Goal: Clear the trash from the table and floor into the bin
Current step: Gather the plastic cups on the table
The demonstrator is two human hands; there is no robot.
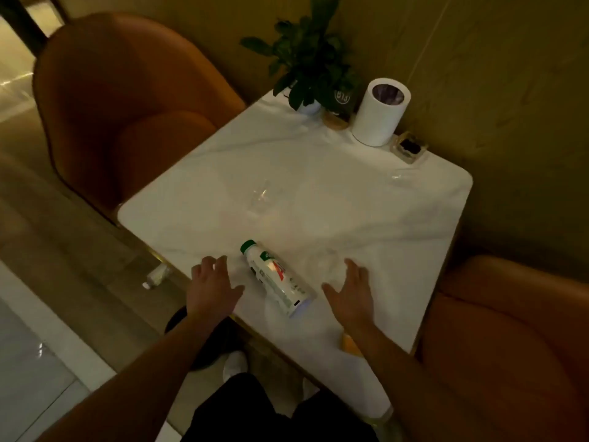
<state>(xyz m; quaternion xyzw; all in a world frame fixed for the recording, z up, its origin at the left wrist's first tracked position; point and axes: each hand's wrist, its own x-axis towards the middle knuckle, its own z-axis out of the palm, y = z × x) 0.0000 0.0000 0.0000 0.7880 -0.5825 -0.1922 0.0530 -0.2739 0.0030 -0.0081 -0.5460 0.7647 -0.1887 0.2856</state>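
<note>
A white plastic bottle [277, 279] with a green cap lies on its side near the front edge of the white marble table [350, 193]. My left hand [212, 290] hovers just left of it, fingers spread, holding nothing. To the bottle's right is my right hand [352, 290], also open and apart from it. A clear plastic cup [263, 199] lies tipped in the table's middle, and another clear cup [401, 177] lies near the far right. A small white bin [379, 111] with a dark liner stands at the table's back edge. A small bottle [156, 275] lies on the floor left of the table.
Orange armchairs stand at the left [127, 106] and right [510, 330] of the table. A potted plant [309, 65], a dark sign holder [342, 100] and a glass ashtray [409, 146] sit along the back edge by the wall. My legs and white shoes are below the table's front edge.
</note>
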